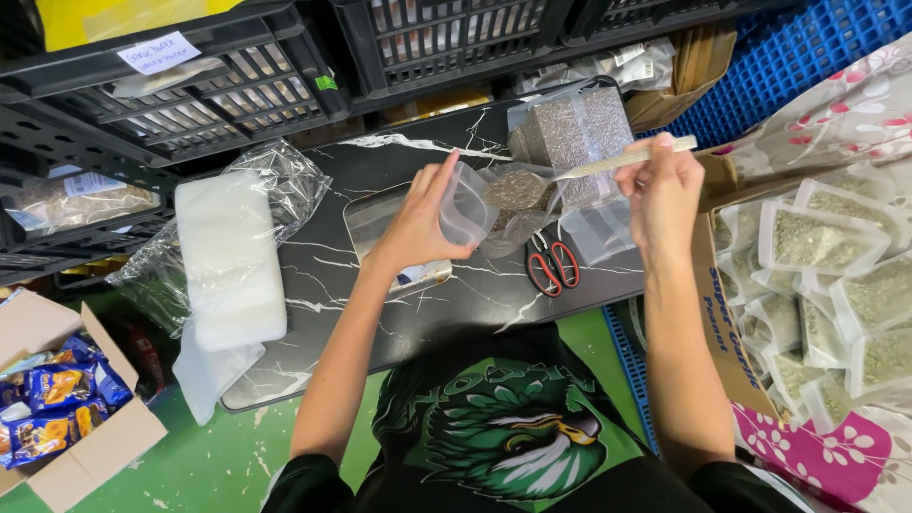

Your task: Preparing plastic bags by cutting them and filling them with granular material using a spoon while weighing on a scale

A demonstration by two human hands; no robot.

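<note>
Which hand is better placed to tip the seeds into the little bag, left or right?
Right. The right hand holds the long scoop, its seed-filled end at the mouth of the small clear bag. The left hand is occupied holding that bag open.

Open stretch of dark marbled surface (399,313) lies between the stack of white pouches (228,256) at left and the red-handled scissors (553,262) at right; hands can pass there. Far edge blocked by black crates (285,66). Centre-back taken by a metal scale tray (375,223) and a big bag of seeds (575,142). Right edge hemmed by a cardboard box of filled pouches (807,285).
</note>
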